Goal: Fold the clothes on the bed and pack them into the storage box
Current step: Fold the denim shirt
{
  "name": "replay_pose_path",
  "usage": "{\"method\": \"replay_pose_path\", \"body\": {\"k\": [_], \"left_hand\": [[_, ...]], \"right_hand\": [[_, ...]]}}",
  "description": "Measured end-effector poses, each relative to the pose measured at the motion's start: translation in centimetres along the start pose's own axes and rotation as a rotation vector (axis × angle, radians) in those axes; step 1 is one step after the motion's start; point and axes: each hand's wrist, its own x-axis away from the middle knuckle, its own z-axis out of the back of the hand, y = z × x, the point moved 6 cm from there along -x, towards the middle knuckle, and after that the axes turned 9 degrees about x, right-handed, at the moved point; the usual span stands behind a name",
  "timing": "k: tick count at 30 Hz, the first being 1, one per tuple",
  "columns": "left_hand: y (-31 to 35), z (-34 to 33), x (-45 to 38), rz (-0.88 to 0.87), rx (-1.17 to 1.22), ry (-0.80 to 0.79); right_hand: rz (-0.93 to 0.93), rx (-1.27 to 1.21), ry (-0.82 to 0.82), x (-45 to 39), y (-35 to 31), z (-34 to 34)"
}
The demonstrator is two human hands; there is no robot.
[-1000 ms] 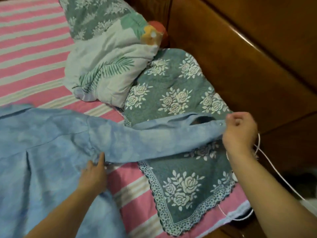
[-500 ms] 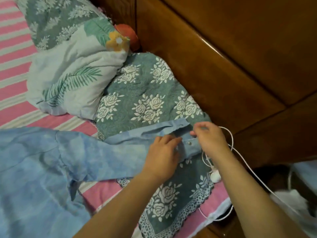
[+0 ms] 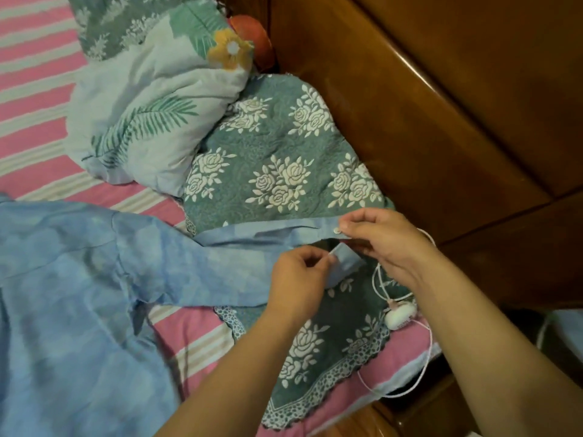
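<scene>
On the bed [image 3: 38, 99], with its pink striped sheet, your blue shirt [image 3: 72, 279] lay spread at the left, and one sleeve [image 3: 220, 260] reached to the right across the green rose quilt [image 3: 277, 178]. Your right hand [image 3: 383, 244] pinched the upper edge of the cuff, just beside a small snap button [image 3: 336, 230], with thumb and forefinger closed on the cloth. Your left hand [image 3: 299, 279] pinched the lower flap of the same cuff [image 3: 345, 263] between its fingertips, so the cuff stood open between your two hands. Both hands were near each other but apart. Behind the sleeve, a pale pillow [image 3: 151, 121] with leaf print rested against the quilt, near the wooden headboard [image 3: 441, 121]. A white cord [image 3: 422, 373] with a small white switch [image 3: 400, 316] lay on the quilt edge, under your right wrist. No storage box was visible in this view.
</scene>
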Motion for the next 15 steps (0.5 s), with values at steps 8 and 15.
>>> {"method": "replay_pose_path", "body": {"k": [8,15], "left_hand": [[0.0,-1.4,0.8,0.349,0.661,0.047],[-0.6,-1.5,0.9,0.405,0.842,0.099]], "right_hand": [[0.086,0.098,0.096,0.5,1.0,0.0],[0.087,0.119,0.098,1.2,1.9,-0.3]]}}
